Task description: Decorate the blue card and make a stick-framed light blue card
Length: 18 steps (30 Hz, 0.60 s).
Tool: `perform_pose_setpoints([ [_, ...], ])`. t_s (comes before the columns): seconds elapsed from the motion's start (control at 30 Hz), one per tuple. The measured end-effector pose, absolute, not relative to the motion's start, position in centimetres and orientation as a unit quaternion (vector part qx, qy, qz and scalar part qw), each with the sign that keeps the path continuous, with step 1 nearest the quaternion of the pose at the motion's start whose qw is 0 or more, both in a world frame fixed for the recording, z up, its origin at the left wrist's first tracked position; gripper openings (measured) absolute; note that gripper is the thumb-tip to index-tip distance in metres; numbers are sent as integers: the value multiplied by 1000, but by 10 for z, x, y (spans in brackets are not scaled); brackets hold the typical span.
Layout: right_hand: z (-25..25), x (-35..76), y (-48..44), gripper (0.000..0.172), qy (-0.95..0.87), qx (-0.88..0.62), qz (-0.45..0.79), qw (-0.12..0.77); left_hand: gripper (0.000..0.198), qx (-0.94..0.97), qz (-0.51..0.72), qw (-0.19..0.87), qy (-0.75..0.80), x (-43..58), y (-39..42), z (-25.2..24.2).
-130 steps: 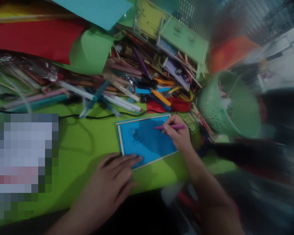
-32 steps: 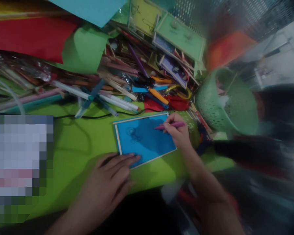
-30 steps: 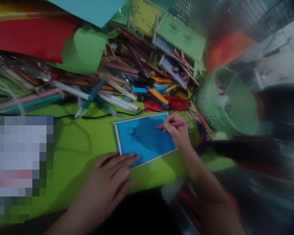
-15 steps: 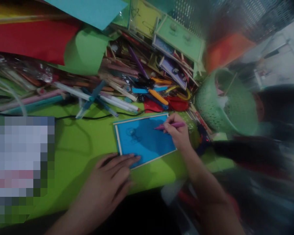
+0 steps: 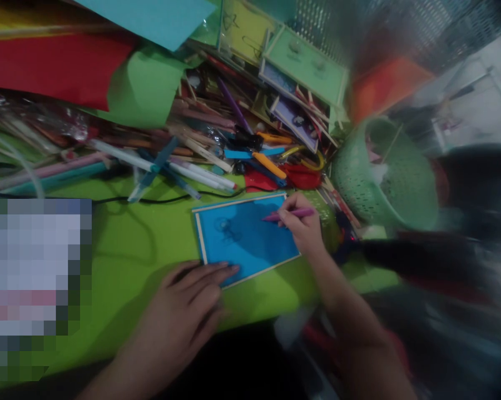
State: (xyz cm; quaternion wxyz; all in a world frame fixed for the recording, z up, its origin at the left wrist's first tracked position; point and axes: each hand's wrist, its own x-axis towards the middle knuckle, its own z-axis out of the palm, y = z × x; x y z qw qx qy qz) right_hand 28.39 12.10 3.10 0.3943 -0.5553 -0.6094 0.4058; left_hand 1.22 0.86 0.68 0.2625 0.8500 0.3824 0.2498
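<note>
A blue card [image 5: 246, 250] edged with pale wooden strips lies on the green tabletop. On its left half is a small dark line drawing [image 5: 229, 230] of curled shapes. My right hand [image 5: 303, 228] pinches a purple marker pen [image 5: 294, 215], its tip at the card's right half; whether it touches the surface I cannot tell. Across the card's lower left corner rests my left hand [image 5: 196, 294], fingers stretched out and lying flat on the edge.
Behind the card several markers [image 5: 204, 173], sticks and a yellow-handled pair of scissors [image 5: 312, 161] lie in a heap. Framed cards [image 5: 306, 66] are stacked at the back. A green basket [image 5: 350, 172] stands to the right. A black cable [image 5: 150, 200] crosses the table.
</note>
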Motion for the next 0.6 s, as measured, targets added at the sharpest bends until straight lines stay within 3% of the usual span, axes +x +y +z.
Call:
perform_pose_setpoints([
  [0.6, 30, 285, 121, 12, -618, -560, 391, 388, 14, 841, 238, 281, 396, 11, 6, 2],
])
